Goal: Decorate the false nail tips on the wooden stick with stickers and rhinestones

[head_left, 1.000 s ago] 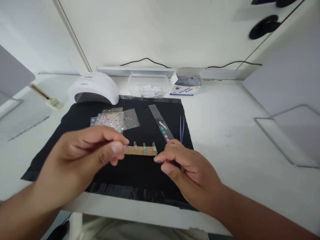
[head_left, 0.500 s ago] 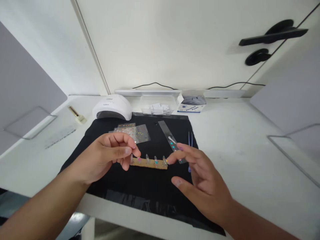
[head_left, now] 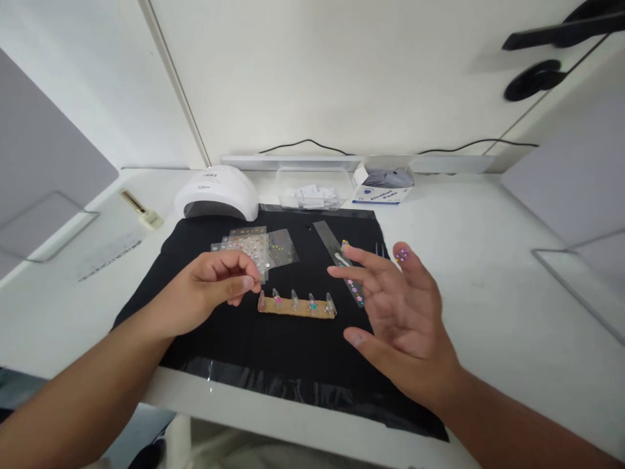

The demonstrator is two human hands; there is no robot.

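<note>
My left hand (head_left: 208,286) is closed, thumb and index finger pinched together over the black mat (head_left: 234,345); whatever lies between them is too small to make out. My right hand (head_left: 407,326) is open, palm turned up and fingers spread. A yellow bit clings to one of its fingertips, and purple, glittery specks sit on another. Between the hands lies a tan strip (head_left: 300,311) bearing several clear nail tips (head_left: 294,299), some with pink or teal decorations. Behind my right fingers lies a clear strip (head_left: 323,233) with coloured flower shapes, partly hidden.
Overlapping clear sticker sheets (head_left: 280,247) lie behind my left hand. Farther back stand a white nail lamp (head_left: 217,189), a clear tray (head_left: 312,182) of white packets and an alcohol pad box (head_left: 383,194). A polish bottle (head_left: 151,219) lies left; tweezers (head_left: 379,250) show at right.
My right hand has lifted away from the right end of the tan strip and opened wider, palm more upturned. My left hand has drawn slightly away from the strip, still pinched. The view has shifted.
</note>
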